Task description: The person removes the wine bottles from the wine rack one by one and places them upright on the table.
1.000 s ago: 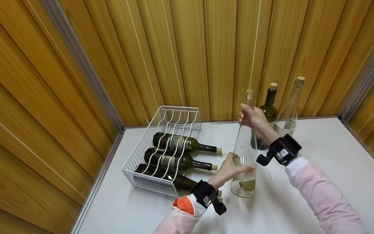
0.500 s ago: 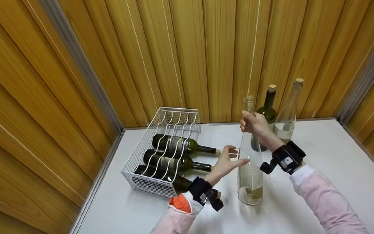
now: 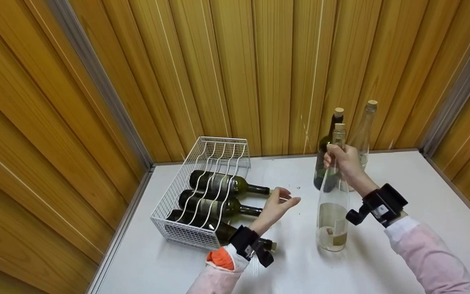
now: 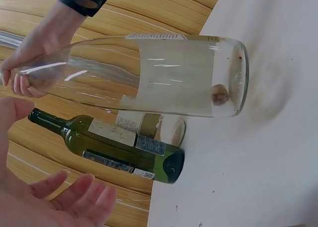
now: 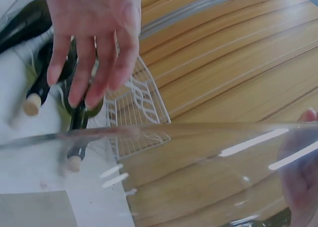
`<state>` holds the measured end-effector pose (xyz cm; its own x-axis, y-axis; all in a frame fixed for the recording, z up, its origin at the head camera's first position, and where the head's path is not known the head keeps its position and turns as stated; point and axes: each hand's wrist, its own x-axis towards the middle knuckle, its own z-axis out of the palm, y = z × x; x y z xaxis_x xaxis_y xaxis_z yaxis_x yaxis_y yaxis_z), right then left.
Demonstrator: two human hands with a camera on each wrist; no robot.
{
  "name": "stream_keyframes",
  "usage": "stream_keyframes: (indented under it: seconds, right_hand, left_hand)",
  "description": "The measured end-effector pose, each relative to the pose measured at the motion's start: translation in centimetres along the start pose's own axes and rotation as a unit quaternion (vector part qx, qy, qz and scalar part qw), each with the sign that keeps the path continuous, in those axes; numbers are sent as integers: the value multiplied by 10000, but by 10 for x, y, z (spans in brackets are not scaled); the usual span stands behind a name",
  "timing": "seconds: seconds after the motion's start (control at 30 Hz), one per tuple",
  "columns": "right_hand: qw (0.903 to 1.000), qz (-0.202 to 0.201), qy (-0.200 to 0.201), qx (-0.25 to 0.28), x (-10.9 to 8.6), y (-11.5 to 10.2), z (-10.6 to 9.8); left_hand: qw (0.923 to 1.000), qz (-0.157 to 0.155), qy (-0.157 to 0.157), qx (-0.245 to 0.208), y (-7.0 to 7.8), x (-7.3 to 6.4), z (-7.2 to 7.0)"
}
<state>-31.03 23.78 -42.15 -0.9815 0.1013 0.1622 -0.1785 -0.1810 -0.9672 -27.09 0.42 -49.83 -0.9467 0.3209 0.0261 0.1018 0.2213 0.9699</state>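
Note:
My right hand (image 3: 343, 160) grips the neck of a clear glass bottle (image 3: 333, 218) with a cork and a pale label. The bottle is nearly upright; whether its base touches the table is hard to tell. My left hand (image 3: 276, 207) has its fingers spread and holds nothing, to the left of that bottle. In the left wrist view its fingers (image 4: 74, 192) are apart from the clear bottle (image 4: 174, 78). Behind the held bottle stand a corked green bottle (image 3: 321, 163) and another corked clear bottle (image 3: 365, 130), partly hidden by my right hand.
On the left sits a white wire rack (image 3: 186, 237) with three dark green corked bottles lying in it, such as the far one (image 3: 239, 184). Their necks stick out to the right. A wood-panelled wall (image 3: 267, 81) rises behind the white table (image 3: 300, 273).
My left hand has let go of the clear bottle's body and drawn left, fingers spread. My right hand has carried the bottle to the right, in front of the standing green bottle.

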Motion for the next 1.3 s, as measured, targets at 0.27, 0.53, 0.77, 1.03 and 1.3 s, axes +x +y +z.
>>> stream_keyframes:
  seconds: [0.27, 0.53, 0.77, 1.03, 1.3]
  right_hand:
    - [9972, -431, 421, -451, 3, -5, -35]
    - [9942, -798, 719, 98, 12, -3, -62]
    - [9838, -1174, 1298, 394, 19, 3, -73]
    - [9728, -1542, 1655, 507, 29, 13, -76]
    - [9692, -1726, 1672, 530, 33, 17, -83]
  left_hand:
    - [9999, -30, -151, 4, -1, -4, -2]
    - [9999, 21, -127, 43, -5, -3, -5]
    - [9999, 15, -14, -102, -8, -5, -6]
    - [9998, -29, -4, -180, -10, -8, -6]
    - [9999, -77, 1, -123, -13, -8, -5]
